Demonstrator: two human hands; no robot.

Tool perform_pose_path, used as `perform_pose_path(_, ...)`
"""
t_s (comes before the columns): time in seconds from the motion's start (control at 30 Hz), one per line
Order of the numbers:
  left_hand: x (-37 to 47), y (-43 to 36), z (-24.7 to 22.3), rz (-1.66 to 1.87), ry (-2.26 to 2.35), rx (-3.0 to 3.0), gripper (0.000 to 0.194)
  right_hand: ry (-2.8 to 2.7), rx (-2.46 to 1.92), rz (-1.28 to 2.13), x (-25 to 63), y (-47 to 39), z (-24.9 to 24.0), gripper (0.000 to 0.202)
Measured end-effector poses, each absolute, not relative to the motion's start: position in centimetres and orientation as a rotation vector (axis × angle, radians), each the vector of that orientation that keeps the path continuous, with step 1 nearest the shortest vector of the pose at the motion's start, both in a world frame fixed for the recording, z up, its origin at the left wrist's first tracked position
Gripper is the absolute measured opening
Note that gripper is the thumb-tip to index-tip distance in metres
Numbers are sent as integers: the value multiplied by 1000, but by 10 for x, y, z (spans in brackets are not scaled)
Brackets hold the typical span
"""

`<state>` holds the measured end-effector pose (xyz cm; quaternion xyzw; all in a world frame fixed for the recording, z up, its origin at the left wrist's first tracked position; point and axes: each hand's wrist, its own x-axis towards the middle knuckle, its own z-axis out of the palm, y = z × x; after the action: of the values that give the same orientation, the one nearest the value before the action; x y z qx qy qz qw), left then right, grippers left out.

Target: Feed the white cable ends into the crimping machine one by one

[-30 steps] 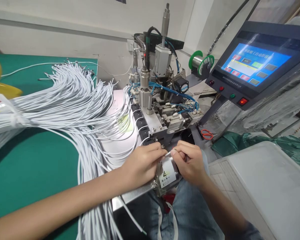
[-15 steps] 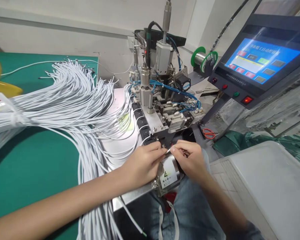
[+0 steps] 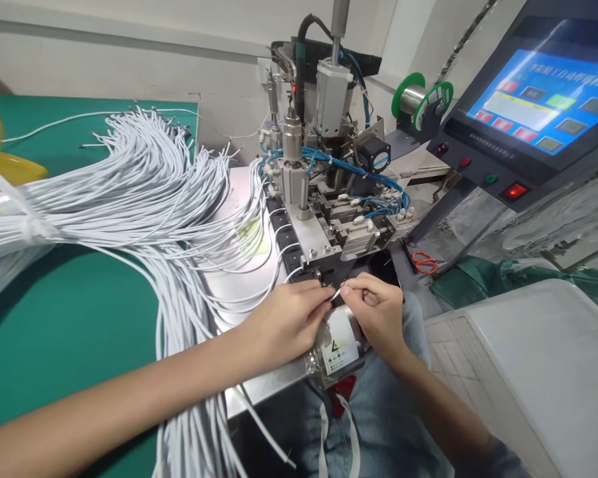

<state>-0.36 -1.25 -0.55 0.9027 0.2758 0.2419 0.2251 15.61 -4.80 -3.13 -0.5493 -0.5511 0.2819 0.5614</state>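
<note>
Between my fingertips a short stretch of white cable [image 3: 335, 294] shows, just in front of the machine [image 3: 323, 232]. My left hand [image 3: 290, 318] pinches this cable from the left. From the right, my right hand [image 3: 377, 312] has thumb and fingers closed at the cable's end; the tip itself is hidden. Below both hands sits a metal cylinder with a white label [image 3: 339, 342]. A thick bundle of white cables [image 3: 114, 206], tied with a white strip, lies to the left, and several of its cables run into the black row of slots [image 3: 285, 238] along the machine's side.
A blue-lit control screen [image 3: 543, 99] stands at upper right, beside a green solder wire spool [image 3: 413, 99]. Red-handled scissors [image 3: 424, 263] lie behind my right hand. A white plastic bin [image 3: 538, 352] is at right. The green tabletop [image 3: 70, 318] extends left.
Both hands stay at the same spot, holding the cable. My right fingers have curled in a little more around its end. The whole view has shifted slightly.
</note>
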Motion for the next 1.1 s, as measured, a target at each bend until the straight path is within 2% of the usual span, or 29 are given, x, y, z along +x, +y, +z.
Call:
perform_pose_path(0.37,-3,-2,-8,379,870,2565,27,-1264,-1265,1064,169,-25,-51,14)
perform_pose_path(0.73,-3,-1,-6,185,946,2574,36,-1158,-1342,1153,168,-28,-60,15)
perform_pose_path(1.1,-6,1,-16,189,942,2731,33,-1149,-1326,1245,173,-19,-58,9)
